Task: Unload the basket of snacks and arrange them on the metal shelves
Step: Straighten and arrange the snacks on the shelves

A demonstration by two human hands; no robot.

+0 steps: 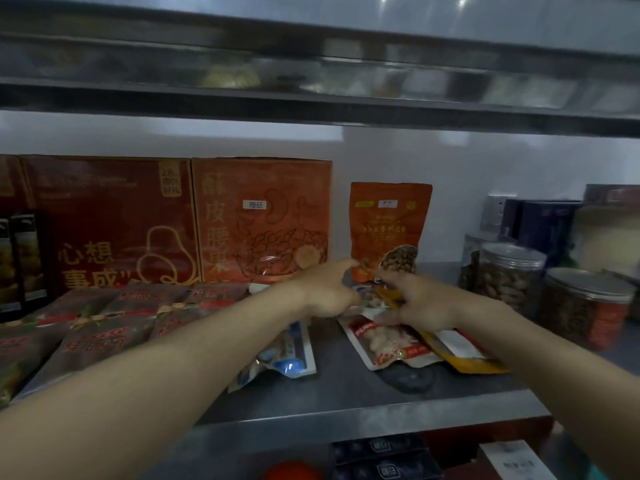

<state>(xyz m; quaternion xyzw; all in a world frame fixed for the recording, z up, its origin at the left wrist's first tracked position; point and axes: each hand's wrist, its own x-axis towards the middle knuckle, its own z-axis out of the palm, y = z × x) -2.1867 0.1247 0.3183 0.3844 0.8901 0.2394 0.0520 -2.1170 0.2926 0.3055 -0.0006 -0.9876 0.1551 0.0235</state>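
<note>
An orange stand-up snack pouch (388, 223) stands upright at the back of the metal shelf (346, 403). My left hand (325, 289) reaches to its lower left corner, fingers apart and touching the pouch's bottom edge. My right hand (415, 303) rests just right of it, fingers on a yellow packet (471, 358) that lies over a white and red nut packet (388, 344). A blue and white packet (287, 355) lies flat under my left forearm. The basket is out of view.
Two large red and orange boxes (259, 220) stand at the back left, with several dark red packets (104, 323) lying before them. Clear jars with metal lids (509, 275) stand at right. An upper shelf (311, 98) hangs overhead. Dark boxes sit on the shelf below (381, 455).
</note>
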